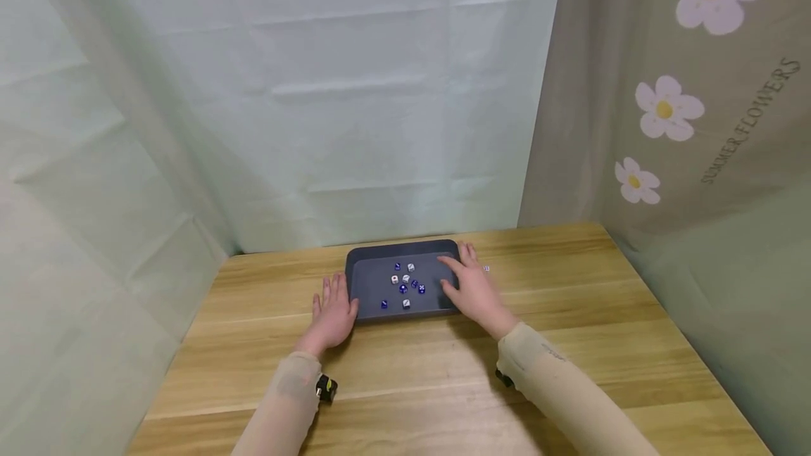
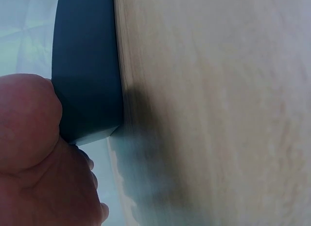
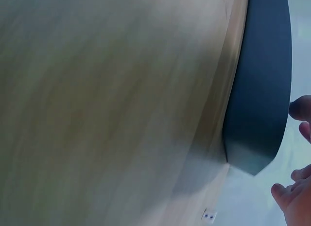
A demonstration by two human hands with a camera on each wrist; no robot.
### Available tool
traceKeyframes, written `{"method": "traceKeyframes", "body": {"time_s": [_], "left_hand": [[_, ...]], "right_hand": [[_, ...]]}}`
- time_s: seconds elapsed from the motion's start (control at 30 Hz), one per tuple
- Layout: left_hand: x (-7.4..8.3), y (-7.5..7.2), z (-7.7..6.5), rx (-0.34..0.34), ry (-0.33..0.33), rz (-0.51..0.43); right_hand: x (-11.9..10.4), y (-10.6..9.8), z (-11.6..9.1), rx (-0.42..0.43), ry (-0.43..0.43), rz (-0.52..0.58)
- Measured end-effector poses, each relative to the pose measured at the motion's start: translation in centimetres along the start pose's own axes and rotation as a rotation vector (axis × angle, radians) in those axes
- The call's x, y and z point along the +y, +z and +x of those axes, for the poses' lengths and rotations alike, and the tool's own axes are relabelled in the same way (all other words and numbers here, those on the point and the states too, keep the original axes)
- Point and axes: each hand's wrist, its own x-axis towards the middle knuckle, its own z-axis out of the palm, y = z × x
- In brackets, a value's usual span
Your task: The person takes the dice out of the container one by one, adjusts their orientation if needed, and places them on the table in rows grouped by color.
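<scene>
A dark grey rectangular tray (image 1: pixel 370 288) lies on the table with several blue dice (image 1: pixel 421 288) and white dice (image 1: pixel 406 304) scattered inside. My left hand (image 1: pixel 334 317) lies along the tray's left side, fingers extended beside the outer wall and thumb at the near corner. In the left wrist view, the thumb touches the tray wall (image 2: pixel 87 65). At the right side, my right hand (image 1: pixel 478 292) is spread, its thumb and index finger over the tray and other fingers beyond the rim. It holds no die that I can see. One white die (image 3: pixel 209 216) sits outside the tray, right of this hand.
The wooden table (image 1: pixel 424 385) extends around the tray. A pale curtain (image 1: pixel 380 125) hangs behind its far edge, with more cloth on both sides; the right one bears printed flowers (image 1: pixel 664 110). Small black devices (image 1: pixel 327 388) are strapped at the wrists.
</scene>
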Motion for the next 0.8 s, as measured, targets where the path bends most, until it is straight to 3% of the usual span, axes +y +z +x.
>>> {"method": "traceKeyframes", "body": {"time_s": [0.6,0.8], "left_hand": [[0.9,-0.7,-0.3,-0.002,0.003,-0.016],[0.3,-0.4,0.1,-0.025,-0.003,-0.008]], "right_hand": [[-3.6,2.8,1.0,-0.152,-0.121,0.021],[-4.2,3.5,1.5,-0.172,-0.163,-0.080]]}}
